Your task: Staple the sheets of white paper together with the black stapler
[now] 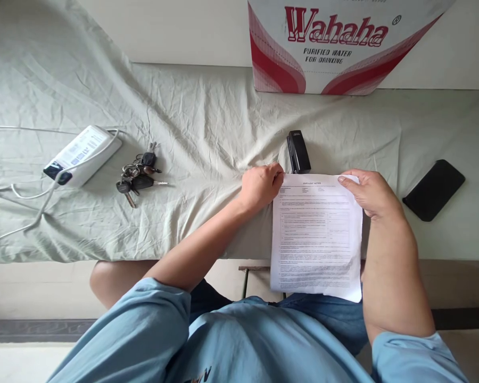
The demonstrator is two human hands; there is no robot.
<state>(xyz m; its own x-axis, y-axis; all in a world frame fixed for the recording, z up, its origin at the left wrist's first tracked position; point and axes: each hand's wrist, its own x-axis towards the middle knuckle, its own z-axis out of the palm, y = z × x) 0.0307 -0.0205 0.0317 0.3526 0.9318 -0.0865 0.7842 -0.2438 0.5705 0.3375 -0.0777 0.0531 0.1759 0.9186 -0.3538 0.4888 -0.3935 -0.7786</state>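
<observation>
A printed sheet of paper [316,234] is held up by its two top corners, its lower part hanging past the table edge over my lap. My left hand [262,186] pinches the top left corner with curled fingers. At the top right corner my right hand [371,192] grips the paper, thumb on the printed face and fingers behind it. Just beyond the paper's top edge lies a black stapler [299,152], touching neither hand. Whether there is more than one sheet I cannot tell.
A black phone or pouch [434,190] lies to the right. Keys [139,173] and a white power box [83,155] with white cables rest at the left. A Wahaha carton [327,74] stands at the back. A wrinkled pale cloth [199,133] covers the table.
</observation>
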